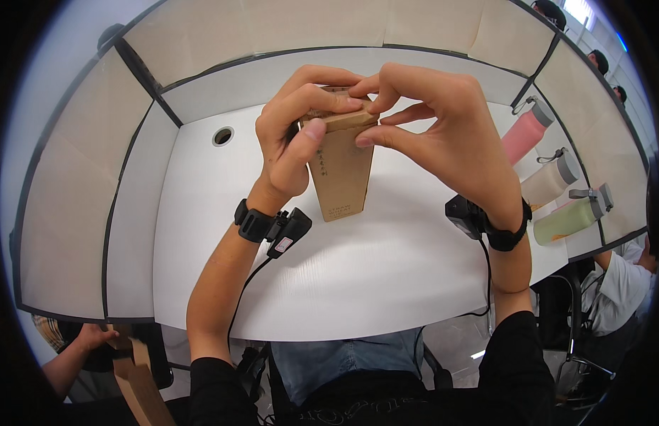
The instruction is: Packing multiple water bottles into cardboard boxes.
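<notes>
A tall brown cardboard box (pixel 344 175) bearing printed writing stands on the white desk, its top end between my hands. My left hand (pixel 300 117) grips the upper part, with the thumb on the front face and the fingers over the top. At the top edge lies a cardboard flap (pixel 350 120). My right hand (pixel 430 112) has its fingertips and thumb at the right corner of that flap. Whether the right fingers pinch the cardboard or only touch it is hard to make out. The inside of the box is hidden.
Pink (pixel 525 133), cream (pixel 547 183) and green (pixel 571 218) bottles stand along the right side of the white desk (pixel 212 255). Partition panels (pixel 318 24) surround it. A cable hole (pixel 223 136) is at back left. Another person's hand (pixel 95 336) is beside cardboard boxes (pixel 137 383) at lower left.
</notes>
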`<state>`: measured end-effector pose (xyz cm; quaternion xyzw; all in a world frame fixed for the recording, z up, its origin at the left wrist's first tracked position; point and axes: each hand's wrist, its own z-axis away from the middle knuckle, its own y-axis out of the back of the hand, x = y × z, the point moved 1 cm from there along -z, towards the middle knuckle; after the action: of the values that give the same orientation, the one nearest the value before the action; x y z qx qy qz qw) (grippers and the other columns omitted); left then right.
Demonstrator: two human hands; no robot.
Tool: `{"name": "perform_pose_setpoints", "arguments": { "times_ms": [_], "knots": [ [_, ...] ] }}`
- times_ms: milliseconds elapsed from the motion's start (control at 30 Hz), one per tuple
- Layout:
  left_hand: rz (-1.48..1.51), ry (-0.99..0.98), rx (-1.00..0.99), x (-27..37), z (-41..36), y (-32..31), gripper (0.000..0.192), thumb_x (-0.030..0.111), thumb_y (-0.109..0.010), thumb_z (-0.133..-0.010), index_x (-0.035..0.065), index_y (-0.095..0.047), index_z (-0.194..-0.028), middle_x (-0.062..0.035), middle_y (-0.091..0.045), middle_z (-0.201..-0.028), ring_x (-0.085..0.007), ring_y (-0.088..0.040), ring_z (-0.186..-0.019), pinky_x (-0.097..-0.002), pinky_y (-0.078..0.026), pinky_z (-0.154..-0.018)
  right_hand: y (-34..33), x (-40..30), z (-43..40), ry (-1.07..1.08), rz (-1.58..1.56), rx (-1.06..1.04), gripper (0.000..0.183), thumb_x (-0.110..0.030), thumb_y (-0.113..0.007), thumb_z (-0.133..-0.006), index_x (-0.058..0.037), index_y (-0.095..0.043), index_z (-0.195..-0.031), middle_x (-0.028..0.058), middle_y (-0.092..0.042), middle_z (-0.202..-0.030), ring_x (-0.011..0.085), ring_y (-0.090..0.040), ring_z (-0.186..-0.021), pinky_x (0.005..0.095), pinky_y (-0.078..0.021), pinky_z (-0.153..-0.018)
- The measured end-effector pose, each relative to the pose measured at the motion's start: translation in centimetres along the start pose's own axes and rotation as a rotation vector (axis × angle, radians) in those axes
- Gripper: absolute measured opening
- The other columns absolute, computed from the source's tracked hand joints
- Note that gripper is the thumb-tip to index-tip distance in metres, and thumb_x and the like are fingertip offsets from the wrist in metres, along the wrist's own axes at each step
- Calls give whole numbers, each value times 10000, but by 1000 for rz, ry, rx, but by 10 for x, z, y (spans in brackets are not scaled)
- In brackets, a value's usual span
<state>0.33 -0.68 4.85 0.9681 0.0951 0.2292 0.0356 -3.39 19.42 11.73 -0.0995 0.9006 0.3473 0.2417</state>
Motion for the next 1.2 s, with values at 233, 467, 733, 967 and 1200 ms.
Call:
{"name": "perform_pose_setpoints", "arguments": {
  "times_ms": [233,467,733,967,1200],
  "knots": [
    [-16,8,-12,1,1,1,412,280,-487,-932,-24,-755,-1007,-229,-694,-1182,-291,-691,-1016,-405,-565,-864,-2,1,0,11,17,0,240,-11,-846,-804,26,-673,-965,91,-768,-1064,168,-712,-870,310,-659,-801],
    [-49,-37,-22,0,0,0,402,275,-479,-941,-16,-756,-953,-223,-692,-1165,-283,-678,-1011,-399,-555,-858,-2,-1,2,78,21,-5,216,-55,-795,-824,25,-669,-980,148,-710,-904,323,-687,-800,376,-616,-750],
    [-59,17,13,4,1,-2,373,215,-466,-960,-20,-755,-942,-211,-699,-1163,-272,-676,-1003,-379,-546,-856,-1,2,2,117,58,-16,218,-68,-806,-817,16,-671,-966,145,-705,-899,329,-677,-797,375,-564,-733],
    [-46,65,-30,6,-2,1,332,204,-479,-878,-16,-710,-971,-196,-675,-1184,-271,-650,-1052,-401,-529,-917,1,2,3,92,165,-67,332,-42,-867,-751,26,-594,-928,111,-727,-1055,279,-680,-896,367,-565,-805],
    [-18,215,75,8,-1,-11,571,341,-488,-827,40,-482,-1313,-220,-550,-1413,-300,-544,-1252,-424,-460,-1045,-24,16,7,2,46,-25,636,-106,-904,-724,-82,-609,-1286,106,-631,-1257,295,-627,-1137,398,-551,-930]
  ]
}}
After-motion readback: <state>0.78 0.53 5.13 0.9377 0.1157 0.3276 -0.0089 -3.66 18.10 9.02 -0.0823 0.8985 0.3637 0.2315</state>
